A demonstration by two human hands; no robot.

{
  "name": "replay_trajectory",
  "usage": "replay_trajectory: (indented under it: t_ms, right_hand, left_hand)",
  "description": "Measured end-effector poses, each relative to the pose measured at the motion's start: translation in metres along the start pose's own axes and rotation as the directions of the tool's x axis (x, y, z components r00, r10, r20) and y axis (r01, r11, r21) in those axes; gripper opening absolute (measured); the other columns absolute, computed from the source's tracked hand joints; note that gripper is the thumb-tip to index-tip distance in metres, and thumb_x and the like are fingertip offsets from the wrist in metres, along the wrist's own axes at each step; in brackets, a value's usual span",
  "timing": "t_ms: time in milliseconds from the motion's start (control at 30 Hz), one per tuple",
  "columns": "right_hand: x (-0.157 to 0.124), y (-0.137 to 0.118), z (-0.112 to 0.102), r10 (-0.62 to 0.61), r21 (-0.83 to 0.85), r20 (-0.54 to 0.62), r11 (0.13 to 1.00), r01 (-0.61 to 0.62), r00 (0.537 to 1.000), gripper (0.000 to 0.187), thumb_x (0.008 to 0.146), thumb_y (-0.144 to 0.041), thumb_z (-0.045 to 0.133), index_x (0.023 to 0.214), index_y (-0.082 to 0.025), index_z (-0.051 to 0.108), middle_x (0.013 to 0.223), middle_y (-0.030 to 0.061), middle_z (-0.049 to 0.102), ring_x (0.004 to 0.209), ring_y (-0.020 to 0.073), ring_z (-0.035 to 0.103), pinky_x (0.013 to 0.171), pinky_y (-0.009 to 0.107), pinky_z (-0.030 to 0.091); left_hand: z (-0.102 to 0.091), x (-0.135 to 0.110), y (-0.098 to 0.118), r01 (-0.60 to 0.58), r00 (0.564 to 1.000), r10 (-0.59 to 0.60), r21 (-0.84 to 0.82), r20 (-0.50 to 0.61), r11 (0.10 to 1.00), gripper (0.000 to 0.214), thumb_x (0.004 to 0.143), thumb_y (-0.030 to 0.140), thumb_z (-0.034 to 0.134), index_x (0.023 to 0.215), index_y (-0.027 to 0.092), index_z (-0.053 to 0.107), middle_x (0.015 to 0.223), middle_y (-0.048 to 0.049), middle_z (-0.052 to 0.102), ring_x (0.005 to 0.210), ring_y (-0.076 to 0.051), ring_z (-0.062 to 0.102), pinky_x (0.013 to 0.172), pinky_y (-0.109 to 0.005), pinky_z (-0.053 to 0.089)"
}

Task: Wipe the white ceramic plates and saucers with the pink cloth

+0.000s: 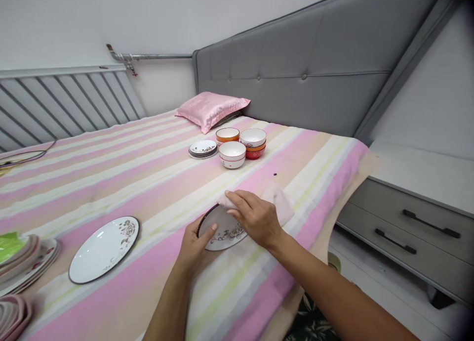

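My left hand (195,244) grips the near rim of a white plate with a dark edge and floral print (219,228), thumb on its face. Over the plate's far side, my right hand (255,217) presses a pale pink cloth (279,202) against it, fingers closed on the cloth. The plate rests on the striped pink bedsheet (148,183).
A second floral plate (103,248) lies to the left. Stacked plates (22,264) sit at the left edge. Farther back are small stacked saucers (203,149), several bowls (240,147) and a pink pillow (211,108). A grey-drawered nightstand (414,217) stands to the right.
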State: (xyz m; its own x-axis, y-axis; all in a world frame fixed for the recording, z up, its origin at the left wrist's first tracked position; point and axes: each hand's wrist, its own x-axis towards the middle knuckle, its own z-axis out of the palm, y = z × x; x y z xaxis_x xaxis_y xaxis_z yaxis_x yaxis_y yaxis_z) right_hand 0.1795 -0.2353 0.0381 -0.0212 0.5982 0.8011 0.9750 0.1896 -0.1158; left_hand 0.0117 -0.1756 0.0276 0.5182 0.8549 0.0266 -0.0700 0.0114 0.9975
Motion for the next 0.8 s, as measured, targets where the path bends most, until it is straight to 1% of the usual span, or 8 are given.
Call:
replay_trajectory:
  t_ms: [133,267,367,500,567,633,733,800]
  right_hand:
    - [-0.001,0.001,0.002,0.088,0.036,-0.007,0.996,-0.088,0.996,0.032,0.089,-0.027,0.043,0.119,-0.021,0.052,0.1,0.0047,0.064,0.088,0.0115,0.059,0.071,0.019,0.044]
    - [-0.006,0.007,0.007,0.234,0.101,-0.001,0.967,-0.233,0.972,0.033,0.089,-0.025,0.043,0.12,-0.022,0.052,0.101,0.004,0.064,0.086,0.0111,0.06,0.068,0.019,0.045]
    - [-0.012,0.014,0.013,0.356,0.147,0.049,0.922,-0.359,0.933,0.033,0.089,-0.026,0.041,0.12,-0.021,0.052,0.101,0.0044,0.064,0.086,0.0122,0.061,0.069,0.02,0.045]
    - [-0.019,0.021,0.02,0.486,0.113,0.197,0.852,-0.512,0.852,0.032,0.089,-0.031,0.039,0.115,-0.025,0.056,0.088,0.0021,0.068,0.079,0.015,0.063,0.063,0.023,0.045]
    - [-0.021,0.022,0.021,0.514,0.086,0.262,0.83,-0.551,0.817,0.031,0.09,-0.033,0.037,0.111,-0.028,0.059,0.081,0.0009,0.068,0.075,0.0161,0.063,0.061,0.024,0.044]
    - [-0.021,0.022,0.021,0.526,0.066,0.304,0.82,-0.569,0.794,0.032,0.09,-0.035,0.035,0.105,-0.029,0.062,0.075,0.0003,0.068,0.072,0.0167,0.063,0.06,0.023,0.042]
    - [-0.021,0.022,0.02,0.538,0.04,0.344,0.81,-0.585,0.769,0.035,0.09,-0.036,0.033,0.094,-0.027,0.066,0.067,0.0006,0.067,0.065,0.0165,0.062,0.056,0.022,0.039]
    - [-0.02,0.022,0.019,0.534,0.059,0.353,0.807,-0.588,0.768,0.036,0.09,-0.035,0.032,0.091,-0.025,0.066,0.066,0.0007,0.066,0.064,0.0156,0.061,0.056,0.022,0.038]
  left_hand:
    - [0.001,0.001,0.0,0.003,1.0,-0.002,0.045,-0.024,0.999,0.043,0.069,0.033,0.066,0.107,0.014,0.063,0.095,-0.0086,0.069,0.083,-0.025,0.063,0.075,-0.031,0.049]
    - [-0.001,0.003,-0.005,0.025,0.997,-0.024,0.018,-0.074,1.0,0.044,0.067,0.034,0.068,0.105,0.013,0.063,0.095,-0.01,0.069,0.088,-0.027,0.063,0.075,-0.033,0.049]
    - [-0.004,0.006,-0.011,0.037,0.988,-0.039,-0.017,-0.148,0.999,0.039,0.065,0.036,0.069,0.096,0.011,0.066,0.09,-0.0105,0.07,0.084,-0.027,0.064,0.073,-0.034,0.05]
    - [-0.007,0.011,-0.016,0.053,0.971,-0.065,-0.056,-0.231,0.997,0.037,0.063,0.036,0.071,0.09,0.012,0.066,0.084,-0.0087,0.071,0.077,-0.025,0.065,0.073,-0.035,0.051]
    - [-0.007,0.012,-0.017,0.062,0.962,-0.081,-0.08,-0.259,0.995,0.038,0.061,0.036,0.072,0.089,0.011,0.065,0.082,-0.0086,0.071,0.074,-0.024,0.066,0.072,-0.036,0.051]
    - [-0.008,0.013,-0.018,0.069,0.956,-0.096,-0.106,-0.276,0.992,0.04,0.06,0.036,0.073,0.09,0.011,0.065,0.081,-0.0092,0.071,0.072,-0.024,0.066,0.07,-0.036,0.052]
    - [-0.008,0.014,-0.019,0.077,0.951,-0.113,-0.134,-0.289,0.988,0.042,0.058,0.036,0.074,0.09,0.01,0.065,0.081,-0.0101,0.071,0.07,-0.023,0.066,0.068,-0.035,0.052]
    - [-0.009,0.014,-0.02,0.08,0.949,-0.119,-0.14,-0.291,0.987,0.042,0.058,0.036,0.074,0.089,0.01,0.065,0.08,-0.0104,0.071,0.069,-0.023,0.066,0.068,-0.034,0.052]
